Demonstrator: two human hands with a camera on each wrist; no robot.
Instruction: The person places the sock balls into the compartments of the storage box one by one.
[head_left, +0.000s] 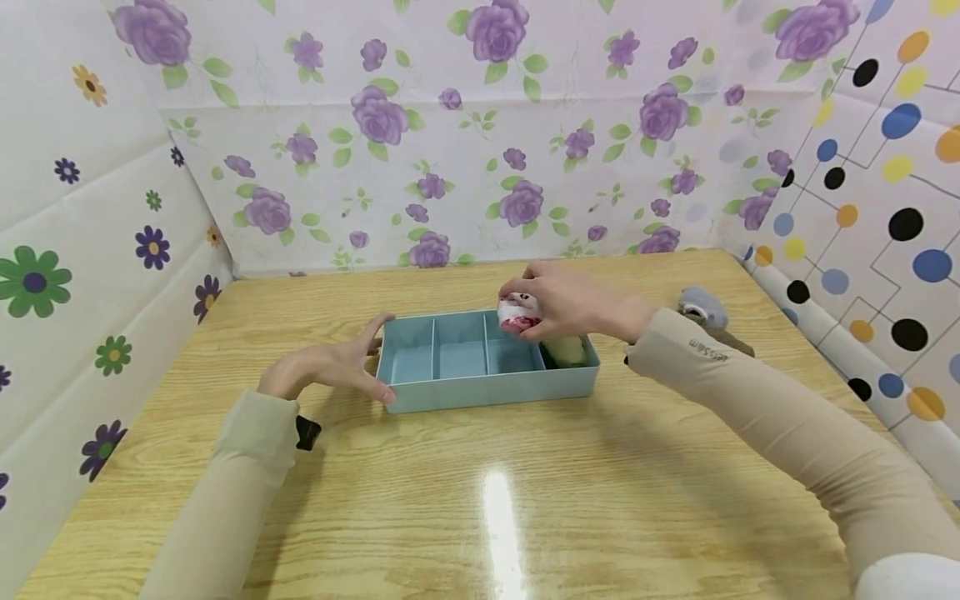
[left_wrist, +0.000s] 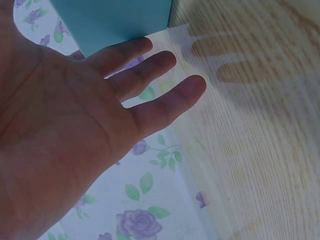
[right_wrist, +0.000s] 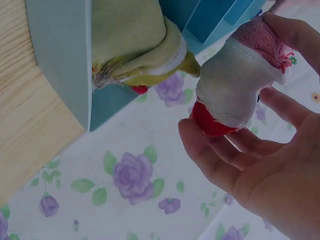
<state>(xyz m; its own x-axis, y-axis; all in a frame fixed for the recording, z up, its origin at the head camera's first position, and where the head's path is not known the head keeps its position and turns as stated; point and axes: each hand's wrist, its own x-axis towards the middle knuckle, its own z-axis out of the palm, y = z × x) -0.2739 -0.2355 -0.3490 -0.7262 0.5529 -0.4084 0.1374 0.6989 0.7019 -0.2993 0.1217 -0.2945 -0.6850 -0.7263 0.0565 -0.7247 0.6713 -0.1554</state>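
A light blue box (head_left: pixel 495 390) with several compartments in a row stands on the table. At its left end my left hand (head_left: pixel 326 367) spreads thumb and index finger across the two corners. The other fingers extend fairly straight beside the box wall (left_wrist: pixel 115 25). Over the box, right of its middle, my right hand (head_left: pixel 573 300) grips a small stuffed cloth doll (right_wrist: pixel 232 82), white with a red base and a pinkish top, between thumb and fingers. A pale green stuffed cloth figure (right_wrist: pixel 130 40) lies in the right-end compartment.
Behind my right wrist, a grey-blue and brown cloth item (head_left: pixel 705 307) lies on the wooden table (head_left: pixel 420 492), partly hidden by the sleeve. Flower-patterned sheeting (head_left: pixel 435 133) hangs at the back and left; dotted sheeting (head_left: pixel 862 208) hangs at the right.
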